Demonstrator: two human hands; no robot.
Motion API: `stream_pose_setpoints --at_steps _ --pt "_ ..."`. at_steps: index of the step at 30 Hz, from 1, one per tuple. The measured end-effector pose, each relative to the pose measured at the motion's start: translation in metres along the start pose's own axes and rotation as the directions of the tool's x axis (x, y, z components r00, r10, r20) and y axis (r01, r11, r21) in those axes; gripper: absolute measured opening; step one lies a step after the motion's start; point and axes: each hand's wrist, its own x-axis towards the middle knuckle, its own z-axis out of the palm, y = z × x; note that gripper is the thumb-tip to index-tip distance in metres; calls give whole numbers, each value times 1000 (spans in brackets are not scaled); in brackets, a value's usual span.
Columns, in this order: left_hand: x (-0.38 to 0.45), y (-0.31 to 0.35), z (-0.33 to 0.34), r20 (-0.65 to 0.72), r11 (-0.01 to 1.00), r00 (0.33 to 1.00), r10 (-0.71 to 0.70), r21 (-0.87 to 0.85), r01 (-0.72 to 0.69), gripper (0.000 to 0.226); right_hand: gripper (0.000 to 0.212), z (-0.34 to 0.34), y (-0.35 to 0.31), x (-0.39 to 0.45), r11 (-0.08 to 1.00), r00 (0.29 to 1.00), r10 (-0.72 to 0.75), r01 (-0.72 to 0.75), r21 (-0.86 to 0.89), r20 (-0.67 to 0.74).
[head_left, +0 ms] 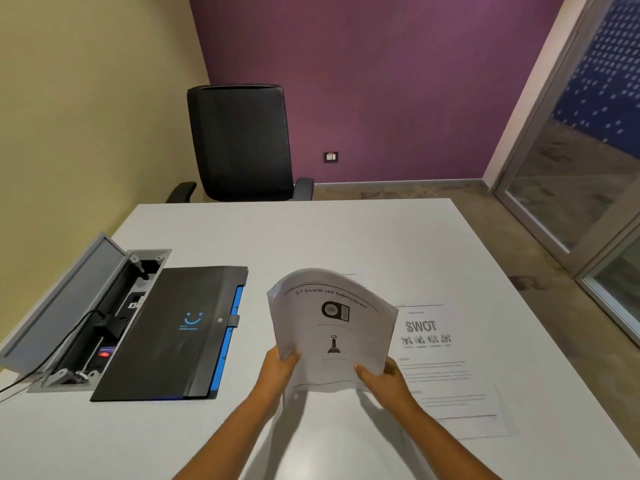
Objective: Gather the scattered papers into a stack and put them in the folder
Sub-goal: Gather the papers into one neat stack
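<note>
While both arms reach in from the near edge: the person holds a gathered stack of papers point(332, 332) upright above the desk point(346, 237).
Left hand: the left hand point(280, 367) grips the stack's lower left corner, its fingers curled round the edge with the thumb on the front sheet.
Right hand: the right hand point(382, 374) pinches the lower right corner, thumb on the front and fingers behind.
Stack: white printed sheets, several thick; the top bows over in a curve, so the sheets are floppy. The front page shows a heading about awards and two dark pictures. Its bottom edge seems to rest on or hang just above the desk; which one is unclear.
Loose sheet: one page headed SWOT point(446, 368) lies flat on the desk just right of the stack, partly behind the right hand.
Folder: the black folder point(173, 334) with blue edging and a blue smile mark lies closed, left of the stack and apart from it.
Progress: gathering looks mostly done; judging by the layout, the SWOT page is left to collect, then the folder needs opening and filling.
Further off: an open cable box point(104, 306) sits beside the folder, and a black chair point(242, 143) stands beyond the desk.
</note>
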Motion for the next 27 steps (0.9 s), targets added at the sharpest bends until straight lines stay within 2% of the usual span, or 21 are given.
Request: stream_pose_setpoints --at_steps 3,5,9,11,14,16,18,20,23,25,27 --pt "6 -19 -1 -9 981 996 -84 173 85 16 39 3 25 2 978 995 96 -91 -189 20" --pt "6 -29 -4 -45 976 993 -106 186 113 12 42 4 33 1 953 985 169 -152 -262 44" --pt "7 -32 -17 -201 977 979 -30 199 71 36 48 10 26 4 938 978 174 -129 -321 116" --pt "10 -35 -27 -278 967 960 -44 230 111 38 45 12 19 8 948 975 144 -87 -307 169" --pt "11 -43 -43 -355 947 926 -126 234 219 39 23 12 15 10 948 968 132 -60 -312 215" --pt "9 -50 -52 -377 931 909 -178 236 280 38 10 12 20 9 931 946 224 -136 -340 233" --pt "7 -55 -60 -378 913 899 -222 242 328 37 17 11 27 7 921 931 282 -195 -337 231" --pt "7 -59 -66 -375 901 887 -271 226 370 37 26 8 36 6 902 962 229 -151 -405 151" --pt "8 -59 -71 -347 885 870 -350 181 428 39 34 -5 46 7 780 998 32 -60 -622 -55" --pt "10 -58 -73 -325 878 867 -377 174 447 38 32 -11 50 10 783 992 -13 -69 -618 -127" --pt "11 -58 -74 -303 875 875 -377 193 444 36 29 -16 50 15 847 985 45 -128 -517 -169"
